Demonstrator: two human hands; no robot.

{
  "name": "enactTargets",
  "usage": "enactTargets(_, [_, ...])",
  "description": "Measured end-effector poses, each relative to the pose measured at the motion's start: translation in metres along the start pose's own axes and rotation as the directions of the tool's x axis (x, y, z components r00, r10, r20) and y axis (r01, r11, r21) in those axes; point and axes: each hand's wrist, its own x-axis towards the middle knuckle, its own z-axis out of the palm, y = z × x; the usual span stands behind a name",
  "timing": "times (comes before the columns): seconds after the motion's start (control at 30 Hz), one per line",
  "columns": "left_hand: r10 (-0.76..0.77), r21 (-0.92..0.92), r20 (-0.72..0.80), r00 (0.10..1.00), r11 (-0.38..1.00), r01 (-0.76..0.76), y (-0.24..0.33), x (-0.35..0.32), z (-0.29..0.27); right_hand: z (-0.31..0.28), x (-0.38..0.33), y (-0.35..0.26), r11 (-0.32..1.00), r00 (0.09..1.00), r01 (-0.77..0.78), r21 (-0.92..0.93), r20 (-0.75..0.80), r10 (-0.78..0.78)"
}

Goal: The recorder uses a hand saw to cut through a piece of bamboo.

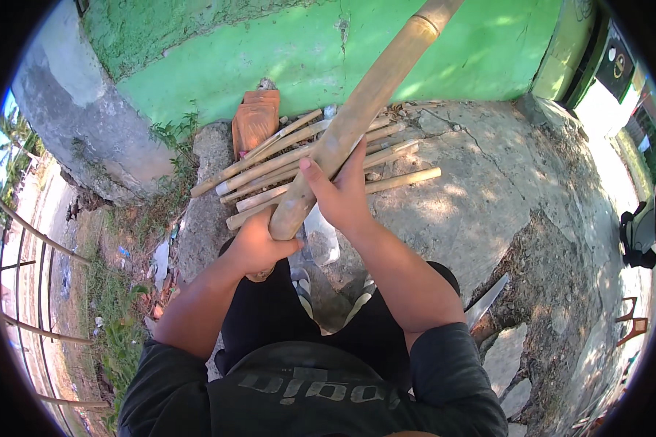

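Left hand [257, 240] and right hand [344, 198] both close their grip round the pole [365, 109] (sticks [404, 180] lie beneath); well-spaced hands should steady its length.

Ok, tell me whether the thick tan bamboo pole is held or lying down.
Held: the left hand grips the pole at its near end, the right hand farther along. The far end is out of view.

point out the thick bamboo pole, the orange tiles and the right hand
Thick bamboo pole [367, 102]: head view, middle of its length
Orange tiles [254, 121]: head view, face of the stack
Right hand [342, 197]: head view, near the thumb's base
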Motion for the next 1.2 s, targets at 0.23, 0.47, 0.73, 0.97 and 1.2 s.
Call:
enactTargets(0.23, [-0.025, 0.279, -0.434, 0.9, 0.947, 0.161, -0.014, -0.04, -0.014, -0.048, 0.025, -0.035, 0.911, 0.94, -0.336, 0.239, 0.02, 0.341])
enactTargets(0.47, [0.207, 0.611, -0.588, 0.782, 0.747, 0.262, -0.04, -0.094, -0.045, -0.099, 0.041, -0.036, 0.873, 0.922, -0.306, 0.379, -0.11, 0.371])
enactTargets(0.73, [0.283, 0.732, -0.53, 0.799, 0.628, 0.264, -0.066, -0.121, -0.048, -0.086, 0.035, -0.019, 0.797, 0.925, -0.169, 0.579, -0.185, 0.331])
enactTargets(0.97, [0.341, 0.775, -0.572, 0.746, 0.521, 0.357, -0.115, -0.144, -0.078, -0.064, 0.02, -0.019, 0.739, 0.91, -0.355, 0.572, 0.03, 0.414])
enactTargets(1.2, [0.344, 0.774, -0.596, 0.726, 0.488, 0.404, -0.152, -0.183, -0.106, -0.03, 0.001, -0.012, 0.677, 0.859, -0.506, 0.535, 0.241, 0.452])
